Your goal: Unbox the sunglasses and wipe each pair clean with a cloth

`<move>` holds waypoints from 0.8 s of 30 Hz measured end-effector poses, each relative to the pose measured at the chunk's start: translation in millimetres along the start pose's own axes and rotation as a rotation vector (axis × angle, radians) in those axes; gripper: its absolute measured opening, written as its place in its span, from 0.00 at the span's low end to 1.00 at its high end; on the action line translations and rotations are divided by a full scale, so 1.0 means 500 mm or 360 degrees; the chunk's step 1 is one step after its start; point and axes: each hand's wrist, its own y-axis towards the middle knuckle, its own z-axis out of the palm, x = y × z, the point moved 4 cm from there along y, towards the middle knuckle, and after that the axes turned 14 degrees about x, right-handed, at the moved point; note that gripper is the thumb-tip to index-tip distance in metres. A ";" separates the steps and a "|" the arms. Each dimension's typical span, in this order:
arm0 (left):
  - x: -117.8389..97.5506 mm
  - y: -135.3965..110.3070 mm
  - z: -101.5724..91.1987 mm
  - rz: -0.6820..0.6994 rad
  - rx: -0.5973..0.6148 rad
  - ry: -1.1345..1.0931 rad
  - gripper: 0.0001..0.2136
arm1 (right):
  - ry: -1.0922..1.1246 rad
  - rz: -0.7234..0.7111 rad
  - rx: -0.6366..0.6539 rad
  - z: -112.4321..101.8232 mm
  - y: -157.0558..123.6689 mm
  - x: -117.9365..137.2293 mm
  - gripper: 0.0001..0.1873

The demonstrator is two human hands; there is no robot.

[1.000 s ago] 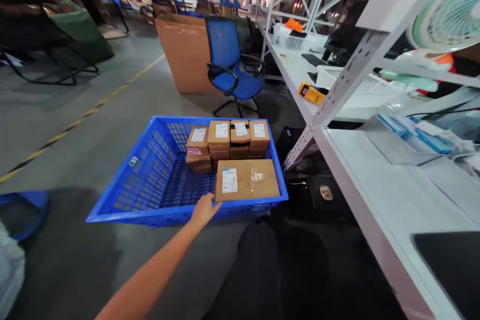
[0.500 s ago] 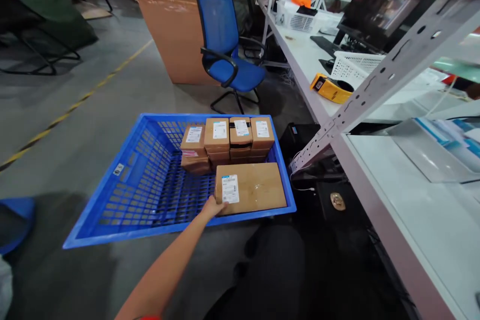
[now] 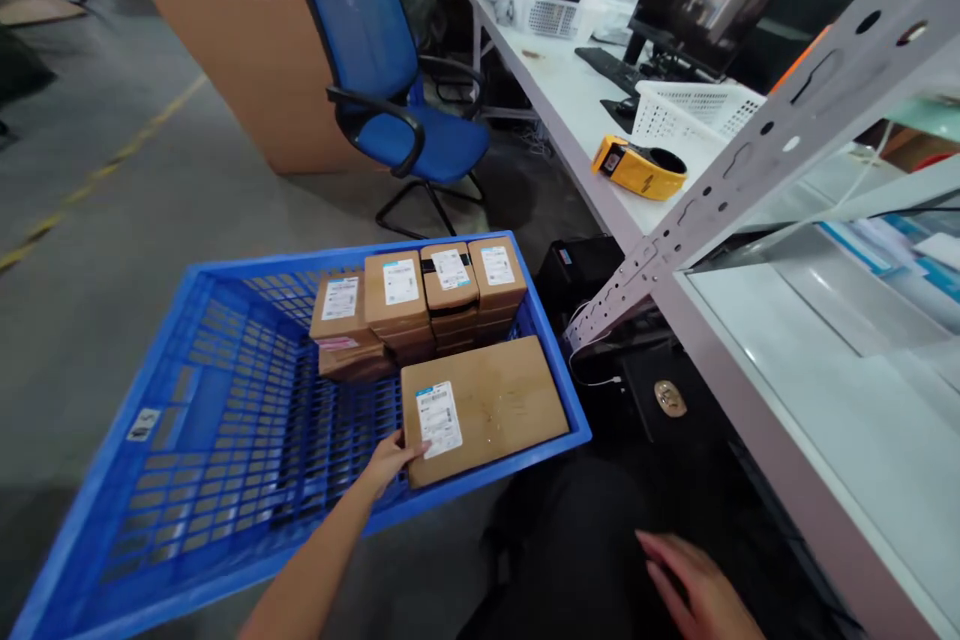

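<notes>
My left hand (image 3: 394,461) grips the near left corner of a large brown cardboard box (image 3: 499,408), thumb on top beside its white label. The box lies flat in the near right part of a blue plastic crate (image 3: 217,272). Behind it, along the crate's far side, stand stacks of smaller labelled cartons (image 3: 400,295), one wrapped with a black band. My right hand (image 3: 697,588) is low at the right, apart from the crate, its fingers stretched out and holding nothing.
A blue office chair (image 3: 420,135) and a tall cardboard container (image 3: 240,50) stand behind the crate. To the right are a metal upright (image 3: 742,175) and a white workbench (image 3: 559,105) bearing a yellow tape roll (image 3: 640,167), a white basket (image 3: 690,115), keyboard and monitor.
My right hand has come into view at the lower right. The view has shifted closer to the crate and turned, while my left hand stays on the large box's corner.
</notes>
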 end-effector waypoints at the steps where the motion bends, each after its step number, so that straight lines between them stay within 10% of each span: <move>1: 0.002 0.000 -0.009 -0.0008 0.0020 -0.0017 0.17 | 0.0042 -0.0030 0.0008 0.004 0.035 0.013 0.19; 11: 0.019 -0.038 -0.097 -0.0129 -0.0069 -0.0120 0.17 | 0.0358 0.0005 -0.0018 0.108 0.438 0.110 0.36; 24: -0.022 -0.073 -0.068 -0.0393 -0.0227 0.0125 0.53 | 0.0536 -0.0294 0.0258 0.143 0.346 0.254 0.66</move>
